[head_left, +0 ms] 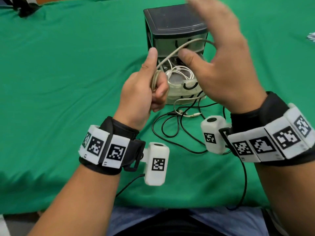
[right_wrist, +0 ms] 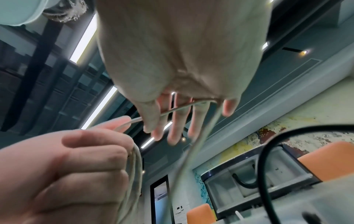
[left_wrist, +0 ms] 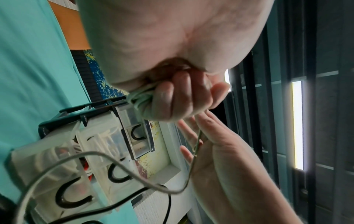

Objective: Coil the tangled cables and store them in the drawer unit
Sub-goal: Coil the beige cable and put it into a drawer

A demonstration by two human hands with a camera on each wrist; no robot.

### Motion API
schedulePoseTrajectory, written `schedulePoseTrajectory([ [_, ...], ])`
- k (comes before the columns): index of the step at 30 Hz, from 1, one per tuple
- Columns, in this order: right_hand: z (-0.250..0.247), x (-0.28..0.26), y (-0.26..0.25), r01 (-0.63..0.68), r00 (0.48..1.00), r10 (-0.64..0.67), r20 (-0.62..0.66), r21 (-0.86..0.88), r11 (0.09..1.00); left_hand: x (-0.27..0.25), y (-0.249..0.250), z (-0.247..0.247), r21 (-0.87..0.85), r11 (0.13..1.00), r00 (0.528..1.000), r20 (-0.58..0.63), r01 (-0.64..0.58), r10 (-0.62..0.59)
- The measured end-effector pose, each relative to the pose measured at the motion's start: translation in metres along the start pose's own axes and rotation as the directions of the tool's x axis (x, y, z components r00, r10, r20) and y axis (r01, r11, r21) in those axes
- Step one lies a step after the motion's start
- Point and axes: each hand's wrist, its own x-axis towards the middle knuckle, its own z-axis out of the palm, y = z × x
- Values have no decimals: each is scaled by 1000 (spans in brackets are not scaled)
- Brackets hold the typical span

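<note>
Nearest you, your two forearms come in from the bottom edge, each wrist wrapped in a black band carrying white marker blocks and a small camera pod.

Your left hand is a closed fist with the thumb standing up. It grips a few turns of the beige cable; the coil itself is mostly buried between fingers and palm, so only its edge shows, and you cannot count the loops.

From the fist the cable rises to your right hand, which is spread, fingers straight and apart. The fingertips are smeared by motion in the head view. In the right wrist view the strand passes across the fingers and drops away below them; whether the thumb pins it or it merely drapes there cannot be told.

On the green cloth between your wrists lies a black cable in loose loops, its far run hidden behind your right wrist pod. A thin white lead with a small plug crosses it, just in front of the drawer unit.

Behind your hands stands the drawer unit, dark frame, clear drawers with black handles. One lower drawer is pulled out and holds a coiled white cable; your hands cover part of it. The lowest drawer is largely hidden behind it.
</note>
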Motion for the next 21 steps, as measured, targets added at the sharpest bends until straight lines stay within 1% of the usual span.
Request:
schedulePoseTrajectory([
  [1, 1, 1, -1, 14, 997, -17, 78, 35, 999, -1, 1, 1, 2, 1000, 1000, 16, 8, -8],
  [3, 2, -1, -2, -19, 981, -13, 193, 162, 987, -2, 2, 2, 30, 999, 999, 45, 12, -13],
  [6, -2, -3, -5, -107, 962, 20, 272, 309, 945, -4, 3, 1, 94, 996, 998, 55, 6, -11],
  [8, -11, -4, -7, -160, 941, 27, 336, 374, 913, -4, 3, -2, 123, 992, 999, 25, 17, -20],
  [11, -25, -4, -9, -219, 916, 39, 400, 414, 883, -2, 5, -9, 172, 985, 999, -46, 15, -7],
  [13, -31, -5, -8, -254, 898, 48, 437, 426, 868, -1, 4, -10, 209, 978, 998, -66, 12, 2],
  [14, -30, -4, -7, -260, 900, 52, 434, 436, 861, -1, 4, -9, 221, 975, 998, -55, 14, -2],
  [15, -29, -4, -6, -253, 912, 57, 407, 448, 858, -2, 4, -7, 230, 973, 1000, -25, 20, -15],
  [18, -20, -2, -1, -231, 959, 108, 264, 497, 837, -8, 3, 5, 276, 961, 988, 144, 18, -60],
  [19, -15, -2, 2, -235, 965, 137, 223, 512, 826, -12, 4, 10, 283, 959, 979, 196, -4, -54],
  [21, -4, -3, 9, -253, 967, 193, 168, 507, 824, -18, 6, 18, 255, 964, 964, 266, -68, -2],
])
